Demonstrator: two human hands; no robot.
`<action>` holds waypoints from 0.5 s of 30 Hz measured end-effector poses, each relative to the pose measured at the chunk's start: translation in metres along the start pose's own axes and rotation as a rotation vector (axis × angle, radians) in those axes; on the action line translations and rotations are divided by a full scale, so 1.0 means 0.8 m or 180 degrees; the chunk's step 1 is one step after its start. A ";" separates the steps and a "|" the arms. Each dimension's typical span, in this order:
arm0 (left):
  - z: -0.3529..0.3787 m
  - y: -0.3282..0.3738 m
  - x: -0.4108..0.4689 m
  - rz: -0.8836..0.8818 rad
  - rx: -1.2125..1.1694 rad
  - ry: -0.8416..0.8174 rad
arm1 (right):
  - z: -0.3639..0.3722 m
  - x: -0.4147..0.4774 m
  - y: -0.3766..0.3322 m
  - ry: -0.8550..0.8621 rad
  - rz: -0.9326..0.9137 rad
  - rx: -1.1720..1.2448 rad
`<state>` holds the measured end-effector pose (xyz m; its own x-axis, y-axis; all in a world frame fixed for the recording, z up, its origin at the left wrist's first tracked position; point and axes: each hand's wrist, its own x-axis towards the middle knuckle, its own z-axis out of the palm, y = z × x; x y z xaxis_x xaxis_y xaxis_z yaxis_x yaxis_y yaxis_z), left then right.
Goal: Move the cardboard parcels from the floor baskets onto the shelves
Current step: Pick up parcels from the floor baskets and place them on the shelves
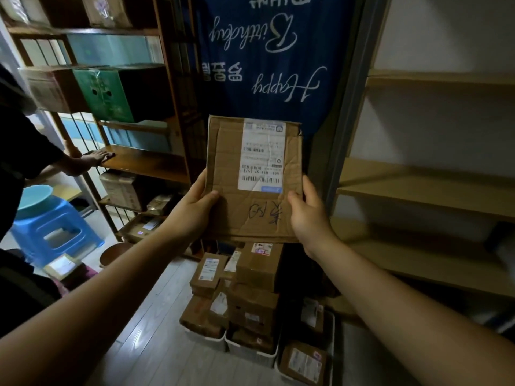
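A dim room with pale shelves [418, 196] on the right and a blue banner [264, 65] behind; the left hand [195, 207] and right hand [309, 215] each grip one side of a flat cardboard parcel [231, 162], held up in the air above white floor baskets [250, 355] full of more parcels [259, 268].

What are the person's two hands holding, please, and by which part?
A flat brown cardboard parcel: the left hand grips its lower left edge, the right hand its lower right edge.
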<state>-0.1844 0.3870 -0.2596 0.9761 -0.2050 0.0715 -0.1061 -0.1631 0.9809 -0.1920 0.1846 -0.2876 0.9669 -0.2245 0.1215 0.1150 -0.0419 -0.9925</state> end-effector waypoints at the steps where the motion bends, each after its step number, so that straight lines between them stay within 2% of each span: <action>1: -0.007 -0.007 0.018 -0.0020 0.0022 0.0050 | 0.013 0.020 0.009 0.0004 0.0012 -0.0022; 9: -0.076 -0.056 0.130 -0.0226 -0.0020 0.0339 | 0.105 0.130 0.043 -0.0156 0.0084 -0.0102; 15: -0.130 -0.113 0.202 -0.0351 0.0078 0.0456 | 0.175 0.178 0.076 0.0051 0.0147 -0.0416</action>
<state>0.0027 0.4691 -0.3182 0.9989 -0.0452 -0.0094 0.0001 -0.2009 0.9796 -0.0151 0.2862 -0.3323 0.9666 -0.2447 0.0769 0.0387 -0.1574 -0.9868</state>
